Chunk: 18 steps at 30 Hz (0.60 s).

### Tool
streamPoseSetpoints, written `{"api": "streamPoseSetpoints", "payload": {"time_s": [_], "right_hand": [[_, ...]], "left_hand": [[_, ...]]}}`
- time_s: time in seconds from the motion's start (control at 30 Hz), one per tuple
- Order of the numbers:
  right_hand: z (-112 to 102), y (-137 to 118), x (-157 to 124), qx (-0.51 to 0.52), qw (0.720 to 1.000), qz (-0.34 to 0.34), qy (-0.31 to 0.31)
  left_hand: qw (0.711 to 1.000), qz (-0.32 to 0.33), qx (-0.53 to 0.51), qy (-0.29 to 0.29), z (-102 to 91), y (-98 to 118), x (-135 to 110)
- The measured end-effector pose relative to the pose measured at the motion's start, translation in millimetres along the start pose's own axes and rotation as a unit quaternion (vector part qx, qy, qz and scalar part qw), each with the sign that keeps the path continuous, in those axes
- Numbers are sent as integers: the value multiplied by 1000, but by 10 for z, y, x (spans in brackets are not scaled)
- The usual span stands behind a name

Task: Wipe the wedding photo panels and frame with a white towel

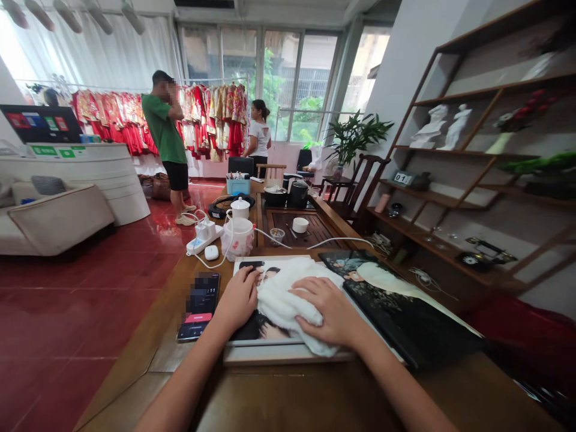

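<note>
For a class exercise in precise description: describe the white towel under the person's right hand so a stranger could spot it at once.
At the near end of the long wooden table, a photo panel lies flat beside a dark portrait panel. On the photo panel sits a crumpled white towel, the only soft thing there, with the right hand pressing on it.

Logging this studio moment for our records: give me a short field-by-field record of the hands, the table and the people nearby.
left hand: resting on a white terry towel
right hand: flat on the same towel
under towel: a large glossy portrait panel
beside left hand: a black smartphone
table also holds: a white power strip
people: a person in a green T-shirt, a person in a white top
backdrop: red embroidered garments
</note>
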State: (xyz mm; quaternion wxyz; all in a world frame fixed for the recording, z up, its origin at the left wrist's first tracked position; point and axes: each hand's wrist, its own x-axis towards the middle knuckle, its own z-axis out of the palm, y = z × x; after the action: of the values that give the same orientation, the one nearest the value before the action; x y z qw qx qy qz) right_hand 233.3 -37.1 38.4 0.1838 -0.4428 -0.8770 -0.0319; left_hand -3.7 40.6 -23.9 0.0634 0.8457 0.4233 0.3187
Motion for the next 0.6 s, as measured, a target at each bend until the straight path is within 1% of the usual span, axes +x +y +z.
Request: {"api": "streamPoseSetpoints", "payload": {"time_s": [0.13, 0.2, 0.33, 0.37, 0.47, 0.53, 0.6], "right_hand": [[5, 106, 40, -37, 997, 57, 34], [16, 73, 46, -36, 998, 48, 27], [24, -10, 33, -11, 1000, -7, -14], [23, 3, 32, -12, 1000, -5, -13], [22, 76, 35, -34, 998, 42, 21], [22, 81, 33, -44, 997, 63, 32], [20, 38, 18, -36, 998, 45, 17]], "left_hand": [[1000, 0, 6, 0, -8, 11, 0], [1000, 1, 2, 3, -13, 13, -1], [1000, 1, -9, 0, -25, 18, 2], [1000, 0, -9, 0, -25, 19, 2], [1000, 0, 0, 6, -14, 17, 1], [1000, 1, 4, 8, -5, 13, 0], [1000, 2, 4, 7, -2, 10, 0]]}}
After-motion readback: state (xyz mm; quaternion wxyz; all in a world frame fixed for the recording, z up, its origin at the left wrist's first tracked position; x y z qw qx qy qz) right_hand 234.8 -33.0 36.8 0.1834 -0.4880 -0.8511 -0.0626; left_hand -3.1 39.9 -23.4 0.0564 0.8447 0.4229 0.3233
